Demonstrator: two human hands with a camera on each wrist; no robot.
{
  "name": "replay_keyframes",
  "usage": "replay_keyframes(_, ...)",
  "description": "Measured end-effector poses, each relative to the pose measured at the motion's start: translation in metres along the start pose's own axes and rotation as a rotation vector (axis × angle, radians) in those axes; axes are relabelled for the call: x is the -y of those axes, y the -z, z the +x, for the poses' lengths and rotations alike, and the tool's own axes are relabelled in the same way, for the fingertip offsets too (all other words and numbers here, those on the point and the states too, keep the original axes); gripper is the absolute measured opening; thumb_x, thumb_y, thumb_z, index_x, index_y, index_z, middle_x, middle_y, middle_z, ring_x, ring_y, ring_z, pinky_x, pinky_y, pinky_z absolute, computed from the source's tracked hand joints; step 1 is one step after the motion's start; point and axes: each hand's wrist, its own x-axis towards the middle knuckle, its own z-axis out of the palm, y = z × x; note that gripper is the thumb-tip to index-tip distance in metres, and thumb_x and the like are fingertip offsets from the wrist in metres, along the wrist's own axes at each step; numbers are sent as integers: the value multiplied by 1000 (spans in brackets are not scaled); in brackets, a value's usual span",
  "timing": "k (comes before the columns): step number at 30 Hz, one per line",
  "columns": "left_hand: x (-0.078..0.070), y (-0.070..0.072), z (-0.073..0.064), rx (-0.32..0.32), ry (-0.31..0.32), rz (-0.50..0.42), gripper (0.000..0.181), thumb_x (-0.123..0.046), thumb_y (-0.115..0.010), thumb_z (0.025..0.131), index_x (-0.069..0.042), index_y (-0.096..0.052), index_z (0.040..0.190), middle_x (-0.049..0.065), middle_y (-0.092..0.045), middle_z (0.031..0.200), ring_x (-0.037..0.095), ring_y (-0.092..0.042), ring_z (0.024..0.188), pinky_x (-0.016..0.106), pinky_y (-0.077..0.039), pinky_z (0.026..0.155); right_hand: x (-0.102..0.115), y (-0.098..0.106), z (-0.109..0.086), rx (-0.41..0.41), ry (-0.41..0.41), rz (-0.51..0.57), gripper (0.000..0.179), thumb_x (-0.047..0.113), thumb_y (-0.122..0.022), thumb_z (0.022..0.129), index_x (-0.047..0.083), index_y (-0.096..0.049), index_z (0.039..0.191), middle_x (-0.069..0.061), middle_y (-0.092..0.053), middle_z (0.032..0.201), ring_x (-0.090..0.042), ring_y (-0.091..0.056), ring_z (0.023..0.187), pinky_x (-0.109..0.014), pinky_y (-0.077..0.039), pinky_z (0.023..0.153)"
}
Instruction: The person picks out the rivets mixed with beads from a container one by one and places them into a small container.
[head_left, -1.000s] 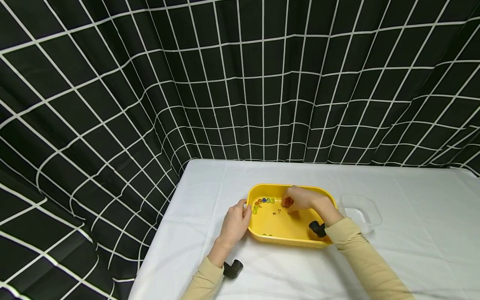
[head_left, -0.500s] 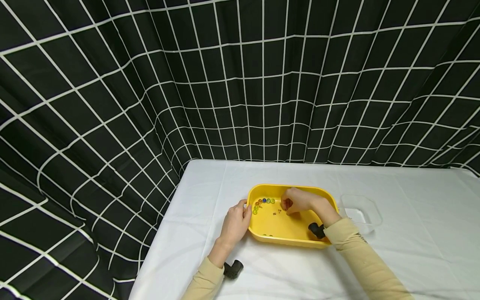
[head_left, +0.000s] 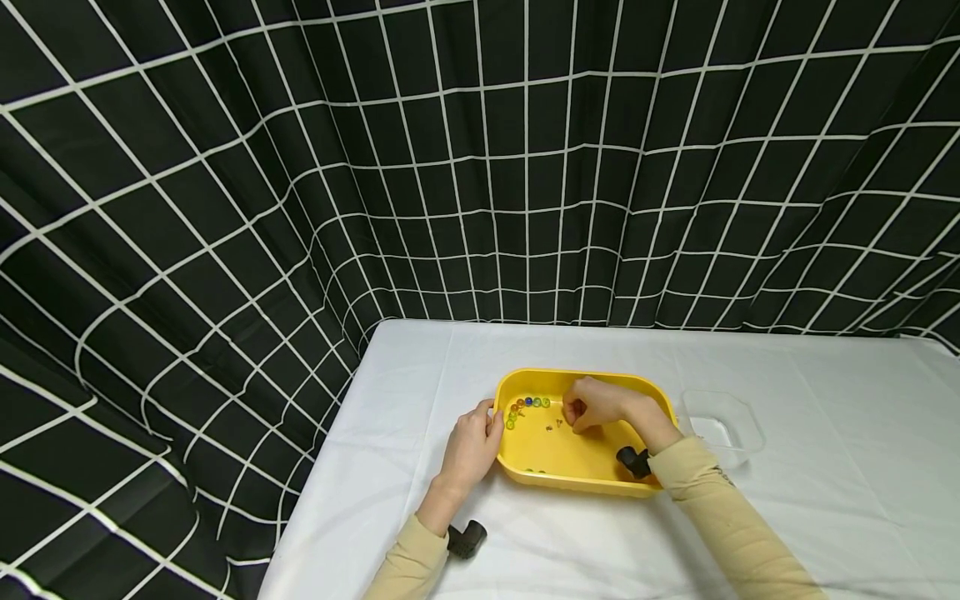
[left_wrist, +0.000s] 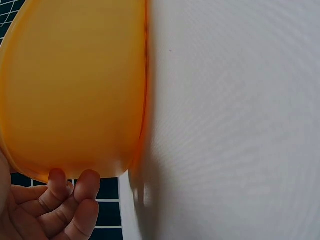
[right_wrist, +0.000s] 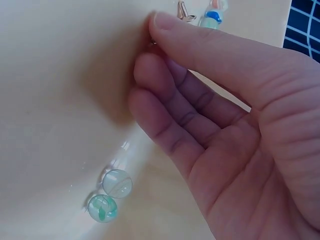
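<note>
Metal bit (right_wrist: 153, 42), mostly hidden, pinched between right fingers (right_wrist: 152, 72) inside yellow tray (head_left: 558, 457).

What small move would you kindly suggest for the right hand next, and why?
I'd probably lift it slightly, keeping the pinch: the right hand seems to pinch a mostly hidden small metal piece inside the yellow tray, while the left hand holds the tray.

The near wall of the yellow tray (head_left: 581, 482) covers most of two marbles (head_left: 542, 472), while the small metal pieces (head_left: 558, 422) are too small in the head view to tell exactly. Thumb and fingers of the right hand (right_wrist: 215, 115) almost hide the tiny dark bit (right_wrist: 153, 42) they pinch; the left wrist view cuts off the left hand (left_wrist: 52, 212).
</note>
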Motion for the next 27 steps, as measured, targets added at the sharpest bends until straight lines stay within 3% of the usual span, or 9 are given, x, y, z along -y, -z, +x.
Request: replay_keyframes(27,0,0,-1,9,-4,-10,30,-14,-49,95,9,-58,113,-5,-42,57,4,-36,47,20,-34,43,3,2,-2,23,-16,24,13,-1,-71,75,4,-63,67,1,-54,61,-6,-45,54,-19,-37,53)
